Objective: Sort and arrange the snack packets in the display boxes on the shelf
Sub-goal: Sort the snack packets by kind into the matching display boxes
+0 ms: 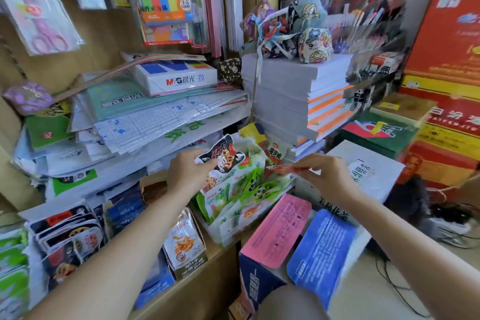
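The left hand pinches a black packet upright over the green-packet box. The black-packet stack lies lower left, nearer that hand. The right hand pinches a red packet, held flat.

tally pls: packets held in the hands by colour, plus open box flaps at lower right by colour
black packet, pinched in left hand: 1
orange-red packet, pinched in right hand: 1
pink flap: 1
blue flap: 1
Total: 4
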The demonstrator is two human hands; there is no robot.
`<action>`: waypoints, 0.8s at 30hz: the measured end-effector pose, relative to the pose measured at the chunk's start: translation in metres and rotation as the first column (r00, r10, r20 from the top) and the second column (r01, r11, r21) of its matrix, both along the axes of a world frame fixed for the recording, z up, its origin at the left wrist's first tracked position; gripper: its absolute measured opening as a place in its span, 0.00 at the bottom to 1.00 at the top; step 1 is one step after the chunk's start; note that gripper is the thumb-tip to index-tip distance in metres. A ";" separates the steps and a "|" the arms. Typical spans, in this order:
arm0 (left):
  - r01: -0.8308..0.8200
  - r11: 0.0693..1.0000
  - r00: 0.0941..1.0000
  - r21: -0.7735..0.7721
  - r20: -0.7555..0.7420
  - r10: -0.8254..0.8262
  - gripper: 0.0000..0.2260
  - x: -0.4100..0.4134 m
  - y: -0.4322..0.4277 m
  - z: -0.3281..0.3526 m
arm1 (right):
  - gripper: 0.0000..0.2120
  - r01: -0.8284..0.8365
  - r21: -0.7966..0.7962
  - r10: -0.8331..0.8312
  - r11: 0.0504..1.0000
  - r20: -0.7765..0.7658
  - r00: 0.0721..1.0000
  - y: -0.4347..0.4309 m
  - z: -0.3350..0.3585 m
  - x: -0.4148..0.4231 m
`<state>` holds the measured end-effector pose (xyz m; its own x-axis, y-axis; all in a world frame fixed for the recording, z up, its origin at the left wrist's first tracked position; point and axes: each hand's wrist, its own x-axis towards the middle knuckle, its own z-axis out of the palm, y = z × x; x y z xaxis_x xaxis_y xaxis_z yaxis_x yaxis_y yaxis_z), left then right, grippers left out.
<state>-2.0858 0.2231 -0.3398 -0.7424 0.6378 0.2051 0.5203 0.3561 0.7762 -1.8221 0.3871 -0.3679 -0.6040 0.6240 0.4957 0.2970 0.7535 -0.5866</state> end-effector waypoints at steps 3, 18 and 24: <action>-0.027 0.996 0.996 0.082 0.084 0.021 0.23 0.005 -0.017 0.006 | 0.09 0.065 0.002 -0.064 0.998 -0.131 0.989 -0.010 0.002 0.008; 0.064 0.956 0.953 0.286 0.266 -0.144 0.05 0.038 -0.090 -0.009 | 0.06 -0.154 -0.824 -0.298 0.544 -0.362 0.883 -0.068 -0.024 0.011; 0.068 0.960 0.898 0.273 0.403 -0.178 0.03 0.045 -0.119 -0.016 | 0.19 -0.081 -0.903 -0.522 0.422 -0.315 0.793 -0.068 -0.035 0.004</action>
